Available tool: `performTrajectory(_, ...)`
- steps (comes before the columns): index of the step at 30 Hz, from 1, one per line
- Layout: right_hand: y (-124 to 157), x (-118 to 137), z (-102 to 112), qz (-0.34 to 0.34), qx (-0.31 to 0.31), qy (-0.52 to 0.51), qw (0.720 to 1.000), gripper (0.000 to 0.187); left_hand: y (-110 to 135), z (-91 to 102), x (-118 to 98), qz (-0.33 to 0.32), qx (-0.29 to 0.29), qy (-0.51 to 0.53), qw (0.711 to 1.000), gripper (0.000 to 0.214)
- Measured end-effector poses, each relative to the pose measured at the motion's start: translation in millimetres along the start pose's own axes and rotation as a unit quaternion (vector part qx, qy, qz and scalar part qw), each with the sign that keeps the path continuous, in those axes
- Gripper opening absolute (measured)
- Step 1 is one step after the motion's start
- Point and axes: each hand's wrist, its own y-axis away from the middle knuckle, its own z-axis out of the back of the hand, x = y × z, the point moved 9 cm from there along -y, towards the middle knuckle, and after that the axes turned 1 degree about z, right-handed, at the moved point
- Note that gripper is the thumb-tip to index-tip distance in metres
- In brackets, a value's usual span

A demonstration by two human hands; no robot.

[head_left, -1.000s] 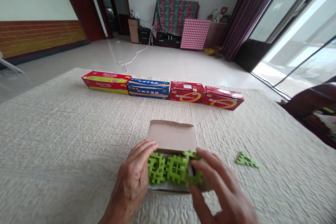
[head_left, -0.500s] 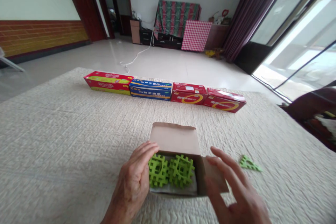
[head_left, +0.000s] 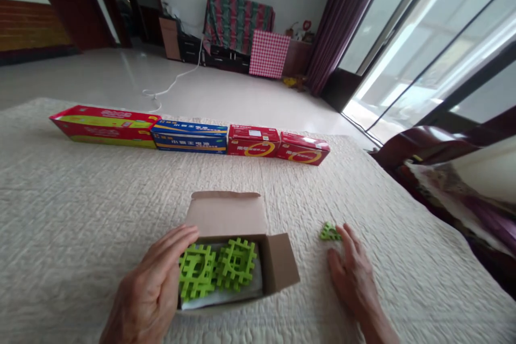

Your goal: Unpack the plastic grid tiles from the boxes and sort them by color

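Observation:
An open cardboard box point(head_left: 282, 260) stands in front of me with its back and right flaps folded out. Inside lie green plastic lattice building blocks point(head_left: 237, 264) on a pale lining. My left hand point(head_left: 151, 277) grips the box's left side, its fingers bent over the edge and hiding that flap. Off to the right, my right hand point(head_left: 352, 269) is low over the bedspread, thumb and fingers apart. Its fingertips are at a loose green triangular lattice piece point(head_left: 329, 231) and partly cover it; whether they touch it I cannot tell.
A row of printed boxes stands beyond on the textured bedspread point(head_left: 121, 188): a red and yellow-green box point(head_left: 108, 126), a blue box point(head_left: 189, 137) and two red boxes point(head_left: 253, 141). A dark wooden armrest point(head_left: 423, 142) lies to the right, a white cable point(head_left: 173, 83) on the floor behind.
My right hand has left the box's right flap and moved right to the loose green piece. The left hand stays at the box. The whole view has turned to the right.

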Motion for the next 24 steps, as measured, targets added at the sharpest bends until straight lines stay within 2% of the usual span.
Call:
performTrajectory(7,-4.8,19.8,5.4,0.027,0.041,-0.004,0.999,0.033,-5.0,3.8,-7.9,0.000,-0.014,-0.007,1.000,0.038)
performTrajectory(12,-6.3,16.0,7.4,-0.006,0.044,-0.017,0.999,0.031,-7.7,7.1,-13.5,0.000,-0.024,-0.003,1.000,0.038)
performTrajectory(14,-7.3,15.0,15.1,-0.024,0.034,-0.025,0.999,0.033,-8.6,7.9,-13.8,0.007,-0.023,0.002,1.000,0.039)
performTrajectory(16,-9.0,22.5,33.9,-0.036,0.006,-0.023,0.999,0.036,-9.4,8.8,-13.8,0.013,-0.022,0.013,1.000,0.039)
performTrajectory(18,-9.7,45.1,59.6,-0.029,-0.027,-0.024,0.999,0.038,-9.6,9.8,-13.1,0.025,-0.021,0.028,0.999,0.039)
performTrajectory(21,-3.5,105.9,91.4,0.030,-0.066,-0.068,0.995,0.033,-8.6,12.6,-10.7,0.057,-0.024,0.052,0.997,0.037)
performTrajectory(23,8.5,161.1,97.2,0.135,-0.059,-0.136,0.980,0.021,-7.3,14.6,-7.5,0.094,-0.024,0.068,0.993,0.034)
performTrajectory(24,15.4,182.8,94.8,0.164,-0.047,-0.173,0.970,0.016,-6.3,15.1,-4.7,0.120,-0.020,0.076,0.990,0.033)
